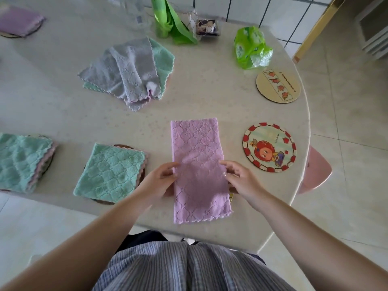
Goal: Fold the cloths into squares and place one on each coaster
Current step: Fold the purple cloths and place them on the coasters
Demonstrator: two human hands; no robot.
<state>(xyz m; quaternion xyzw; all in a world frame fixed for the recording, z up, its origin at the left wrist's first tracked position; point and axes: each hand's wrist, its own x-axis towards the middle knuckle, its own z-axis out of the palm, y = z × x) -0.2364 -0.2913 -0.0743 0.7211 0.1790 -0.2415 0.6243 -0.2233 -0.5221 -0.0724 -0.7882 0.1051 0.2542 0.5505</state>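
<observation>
Pink waffle-textured cloth (pixel 199 169), folded into a long strip, lies lengthwise on the pale speckled round table (pixel 199 95), its near end overhanging the table edge. The left hand (pixel 160 179) pinches the strip's left edge at mid-length, and the right hand (pixel 239 177) pinches the right edge opposite, fingers curled onto the fabric. Just beside the strip on the right sits a bare round coaster with a red checked rim and cartoon figure (pixel 269 147); farther back lies a tan round coaster printed with small fruit (pixel 278 86) (also bare). To the left, a folded mint-green square cloth (pixel 111 172) covers a dark coaster, and another mint-green folded cloth (pixel 23 161) rests at the left edge. A loose heap of grey and green cloths (pixel 130 70) lies beyond, with a crumpled green plastic packet (pixel 251 48) and a green bottle (pixel 161 17) at the far side.
</observation>
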